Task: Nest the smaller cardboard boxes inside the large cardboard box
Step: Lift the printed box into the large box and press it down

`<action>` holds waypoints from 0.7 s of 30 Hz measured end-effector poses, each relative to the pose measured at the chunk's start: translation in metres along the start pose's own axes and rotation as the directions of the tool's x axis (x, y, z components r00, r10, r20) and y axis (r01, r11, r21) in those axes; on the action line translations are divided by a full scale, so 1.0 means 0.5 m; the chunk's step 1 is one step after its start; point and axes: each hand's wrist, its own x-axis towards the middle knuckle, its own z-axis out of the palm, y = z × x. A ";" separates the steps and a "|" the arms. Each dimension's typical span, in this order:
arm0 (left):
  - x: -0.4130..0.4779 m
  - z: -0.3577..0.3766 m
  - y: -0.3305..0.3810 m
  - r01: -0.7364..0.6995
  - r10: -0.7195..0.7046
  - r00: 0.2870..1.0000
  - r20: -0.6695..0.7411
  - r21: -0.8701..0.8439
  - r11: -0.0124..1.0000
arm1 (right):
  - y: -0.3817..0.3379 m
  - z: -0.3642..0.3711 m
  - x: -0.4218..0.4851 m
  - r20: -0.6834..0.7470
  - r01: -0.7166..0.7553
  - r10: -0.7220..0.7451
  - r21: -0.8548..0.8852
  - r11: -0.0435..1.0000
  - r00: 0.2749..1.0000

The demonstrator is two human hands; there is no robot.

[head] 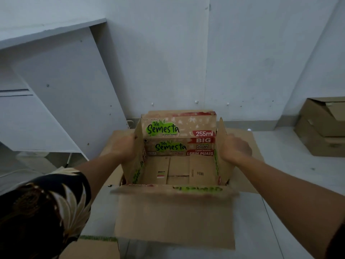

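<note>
Both arms are out in front and the printed tea box (179,146), open at the top, is held between them. The left hand (125,144) grips the box's left side flap, fingers curled over its edge near the top. The right hand (235,148) is pressed against the outside of the right side flap, fingers wrapped round the cardboard. The box's far wall shows green "Teh Semesta" lettering and a red "255ml" band, and its bare brown bottom is in plain sight. It sits within a wider spread of plain brown cardboard, the large cardboard box (175,219), whose near flap lies open toward the camera; whether the tea box rests on its bottom or is held just above, I cannot tell. All of this is on the pale floor (291,165) by a white wall. Over at the right, more brown boxes (324,128) are stacked, well apart. A patterned dark sleeve (43,208) covers the upper left arm.
</note>
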 end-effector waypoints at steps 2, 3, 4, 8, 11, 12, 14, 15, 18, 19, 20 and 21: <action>0.004 0.025 0.000 0.026 -0.025 0.999 0.037 -0.014 1.000 | -0.001 0.026 0.006 0.008 0.015 -0.015 -0.031 0.999 1.000; 0.006 0.038 -0.001 0.039 -0.038 0.999 0.039 -0.014 0.999 | -0.001 0.038 0.009 0.007 0.018 -0.018 -0.042 0.999 1.000; 0.006 0.051 -0.002 0.052 -0.051 0.998 0.038 -0.011 0.999 | 0.001 0.050 0.012 0.001 0.024 -0.024 -0.054 0.998 1.000; -0.001 0.109 -0.006 0.068 -0.069 0.997 0.019 0.032 0.997 | 0.013 0.097 0.017 -0.059 0.099 -0.107 -0.122 0.988 0.992; -0.011 0.147 -0.003 0.007 -0.010 1.000 0.012 0.226 0.974 | 0.016 0.123 0.018 -0.072 0.168 -0.186 -0.207 0.964 0.980; -0.014 0.156 0.001 -0.022 0.017 1.000 0.020 0.294 0.956 | 0.015 0.128 0.019 -0.052 0.190 -0.209 -0.251 0.949 0.977; -0.016 0.170 0.011 -0.066 0.057 0.998 0.035 0.404 0.912 | 0.013 0.136 0.020 0.000 0.235 -0.251 -0.358 0.904 0.968; -0.016 0.176 0.016 -0.083 0.073 0.997 0.039 0.455 0.887 | 0.012 0.138 0.020 0.016 0.252 -0.268 -0.398 0.882 0.963; -0.012 0.197 0.018 -0.152 0.135 0.988 0.073 0.593 0.791 | 0.009 0.150 0.017 0.050 0.288 -0.304 -0.491 0.822 0.951; -0.011 0.203 0.017 -0.168 0.154 0.985 0.077 0.625 0.762 | 0.009 0.154 0.016 0.057 0.293 -0.310 -0.522 0.801 0.949; -0.009 0.208 0.016 -0.178 0.166 0.983 0.079 0.644 0.744 | 0.010 0.159 0.014 0.063 0.300 -0.318 -0.548 0.781 0.946; -0.008 0.210 0.017 -0.178 0.171 0.982 0.075 0.649 0.740 | 0.012 0.163 0.014 0.071 0.310 -0.331 -0.569 0.762 0.941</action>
